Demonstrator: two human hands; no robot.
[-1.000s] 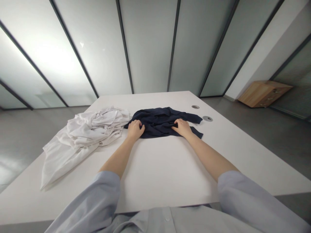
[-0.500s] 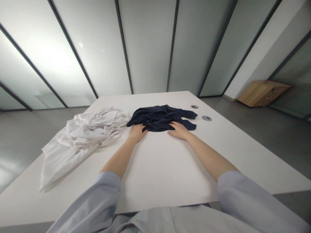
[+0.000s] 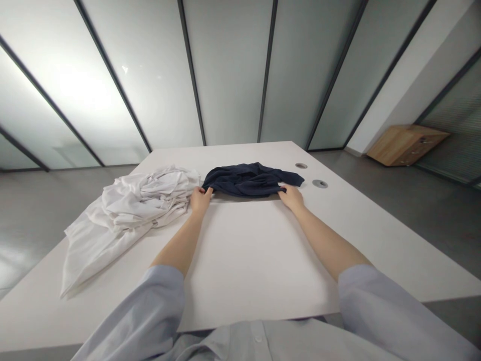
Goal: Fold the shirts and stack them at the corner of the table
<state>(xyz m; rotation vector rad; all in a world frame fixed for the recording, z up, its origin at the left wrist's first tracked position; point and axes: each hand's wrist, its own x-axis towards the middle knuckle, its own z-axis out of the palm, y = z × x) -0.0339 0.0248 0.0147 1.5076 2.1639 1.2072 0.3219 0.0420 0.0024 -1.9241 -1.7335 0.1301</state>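
Note:
A crumpled dark navy garment [image 3: 246,180] lies across the table in front of me; its folds hide whether it is a top or trousers. My left hand [image 3: 201,200] pinches its near left corner, close beside the white pile. At the near right end, my right hand [image 3: 292,198] grips the edge between thumb and fingers. The near edge is stretched between both hands and lifted slightly off the tabletop. One narrow end of the navy cloth reaches out to the right beyond my right hand.
White clothes [image 3: 141,200] are heaped on the left of the white table [image 3: 259,260], one part spreading toward the near left edge. Two round cable grommets [image 3: 320,184] sit at the right. Beyond stand frosted glass panels [image 3: 229,75] and a wooden cabinet [image 3: 404,145].
Both hands have moved apart, from resting on the garment's near edge to gripping its two near corners. The lower right strip has been drawn in, and the near edge has risen.

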